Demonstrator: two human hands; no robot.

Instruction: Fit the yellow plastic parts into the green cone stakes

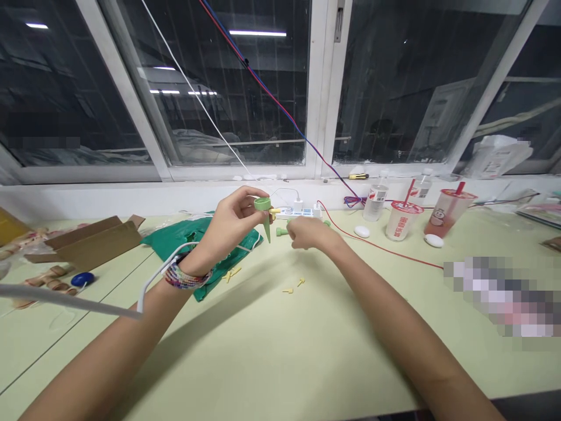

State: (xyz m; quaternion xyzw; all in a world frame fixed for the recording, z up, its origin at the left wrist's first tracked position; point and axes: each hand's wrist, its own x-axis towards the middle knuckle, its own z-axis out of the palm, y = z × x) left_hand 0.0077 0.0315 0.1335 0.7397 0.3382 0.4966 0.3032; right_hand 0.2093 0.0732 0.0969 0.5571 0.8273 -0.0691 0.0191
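My left hand (239,219) pinches a green plastic spike (267,225) by its round, cup-like top, point down above the table. A small yellow valve piece (274,211) sticks out from the spike's side. To the right, my right hand (309,233) is closed with its fingers curled low over the table; what they hold, if anything, is hidden. Another green piece (281,231) shows just left of those fingers. Two loose yellow pieces (288,290) lie in front of my hands, and several more yellow pieces (231,273) lie beside a green plastic bag (175,237).
Behind my hands, a white power strip (307,211) runs along the window wall. Drink cups (400,225) and water bottles (376,202) stand back right. A red cable (377,248) crosses the table. An open cardboard box (96,245) and wooden toys (52,280) are at left.
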